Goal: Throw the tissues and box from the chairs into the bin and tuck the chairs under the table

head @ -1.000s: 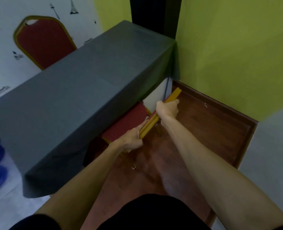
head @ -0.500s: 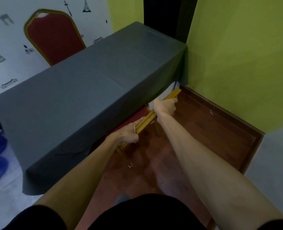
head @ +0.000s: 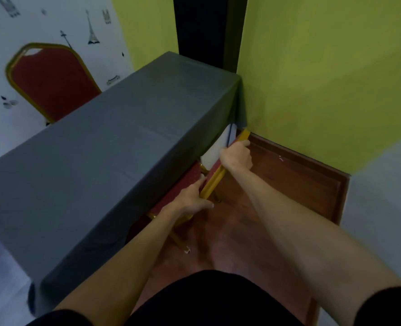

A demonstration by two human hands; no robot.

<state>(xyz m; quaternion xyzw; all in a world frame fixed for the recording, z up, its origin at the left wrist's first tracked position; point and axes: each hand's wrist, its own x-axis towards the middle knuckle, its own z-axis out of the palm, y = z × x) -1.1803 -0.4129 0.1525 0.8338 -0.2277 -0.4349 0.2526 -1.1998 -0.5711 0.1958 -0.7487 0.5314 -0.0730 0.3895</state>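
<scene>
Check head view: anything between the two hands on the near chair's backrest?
Only a bare stretch of the gold backrest frame runs between the left hand and right hand; nothing else there.

Chair (head: 212, 182): we record a gold frame and red dotted upholstery, its seat mostly under the near long edge of the table (head: 114, 147). Table: draped in a grey cloth to its edges. Second chair (head: 51, 83): same make, upright beyond the table's far side, backrest showing above it.
</scene>
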